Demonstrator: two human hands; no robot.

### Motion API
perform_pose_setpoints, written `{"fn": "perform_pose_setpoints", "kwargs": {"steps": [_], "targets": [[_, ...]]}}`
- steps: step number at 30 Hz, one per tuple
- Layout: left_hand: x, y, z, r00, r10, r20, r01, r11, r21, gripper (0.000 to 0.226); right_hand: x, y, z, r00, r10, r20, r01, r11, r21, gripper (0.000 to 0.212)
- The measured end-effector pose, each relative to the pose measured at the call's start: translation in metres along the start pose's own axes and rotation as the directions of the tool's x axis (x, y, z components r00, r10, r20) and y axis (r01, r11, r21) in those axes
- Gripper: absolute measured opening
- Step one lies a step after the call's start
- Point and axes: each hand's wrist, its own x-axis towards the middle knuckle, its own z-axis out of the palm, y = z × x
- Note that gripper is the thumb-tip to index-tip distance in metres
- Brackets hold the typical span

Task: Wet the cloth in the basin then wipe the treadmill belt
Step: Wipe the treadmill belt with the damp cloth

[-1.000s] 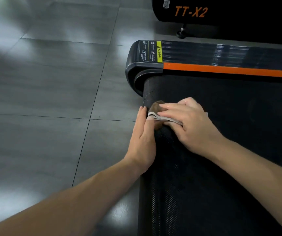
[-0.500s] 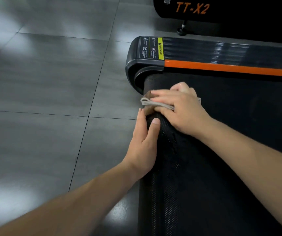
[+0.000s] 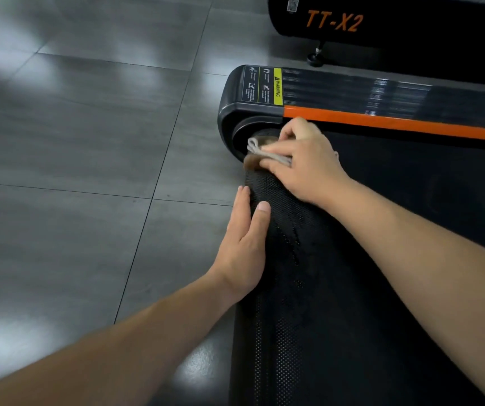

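Black perforated belt [image 3: 308, 288] lies under both my hands, and damp streaks glint on it just beyond my left hand [image 3: 245, 247], so I judge the wetting done and the wiping well under way; no basin is in view. My right hand [image 3: 302, 162] is closed on the folded cloth [image 3: 260, 152], pressing it on the belt's rounded end right by the grey end cap [image 3: 229, 118]; my left hand rests flat and open on the belt's edge, holding nothing; most of the belt toward me looks unwiped. Readable writing: "WARNING" on the yellow label [image 3: 277, 87] on the side rail [image 3: 382, 92], whose small print is too fine to read; "TT-X2" in orange on the machine behind [image 3: 335, 22].
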Motion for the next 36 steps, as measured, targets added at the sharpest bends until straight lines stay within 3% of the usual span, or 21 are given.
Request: {"fn": "perform_pose_setpoints", "kwargs": {"steps": [2, 4, 8, 11, 15, 21, 24, 27, 32, 34, 36], "targets": [[0.000, 0.003, 0.001, 1.000, -0.017, 0.006, 0.017, 1.000, 0.013, 0.067, 0.010, -0.005, 0.003, 0.995, 0.063, -0.074, -0.063, 0.998, 0.002, 0.026], [0.001, 0.008, 0.002, 0.999, -0.031, -0.009, 0.031, 0.999, 0.016, 0.063, -0.003, -0.010, 0.000, 0.997, 0.076, -0.026, -0.076, 0.997, 0.008, 0.028], [0.003, 0.008, 0.003, 0.999, 0.033, -0.018, -0.032, 0.998, 0.051, 0.048, -0.041, -0.007, -0.017, 0.995, -0.037, 0.098, 0.032, 0.998, 0.053, 0.030], [0.002, 0.005, 0.003, 1.000, -0.011, -0.023, 0.013, 0.995, 0.103, 0.066, -0.012, 0.000, -0.011, 0.999, 0.012, 0.029, -0.011, 0.999, -0.037, 0.031], [0.001, 0.002, -0.001, 1.000, -0.007, 0.002, 0.007, 0.992, 0.128, 0.068, 0.017, -0.004, 0.007, 0.985, 0.148, -0.092, -0.158, 0.981, -0.113, 0.032], [-0.004, 0.004, -0.002, 1.000, -0.003, 0.013, 0.001, 0.990, 0.143, 0.071, -0.050, 0.005, -0.016, 0.990, -0.117, 0.079, 0.117, 0.993, 0.013, 0.029], [-0.004, 0.004, -0.001, 1.000, -0.012, 0.006, 0.011, 0.991, 0.133, 0.072, -0.006, 0.017, -0.006, 0.999, 0.039, -0.012, -0.040, 0.994, -0.099, 0.029], [-0.005, 0.001, -0.003, 1.000, -0.019, 0.008, 0.018, 0.994, 0.108, 0.073, 0.020, 0.004, 0.004, 0.980, 0.179, -0.090, -0.186, 0.979, -0.079, 0.031], [-0.020, -0.005, -0.004, 1.000, 0.005, 0.025, -0.008, 0.993, 0.114, 0.074, -0.051, -0.011, -0.005, 0.992, -0.121, 0.043, 0.120, 0.992, 0.041, 0.027], [-0.024, -0.005, -0.002, 1.000, -0.006, 0.022, 0.003, 0.992, 0.127, 0.075, -0.030, -0.012, -0.002, 0.993, -0.117, 0.026, 0.118, 0.992, -0.039, 0.026], [-0.025, -0.005, -0.003, 0.999, -0.032, 0.023, 0.029, 0.990, 0.136, 0.078, 0.010, -0.012, 0.011, 1.000, -0.025, -0.007, 0.024, 0.988, -0.153, 0.024]]}}
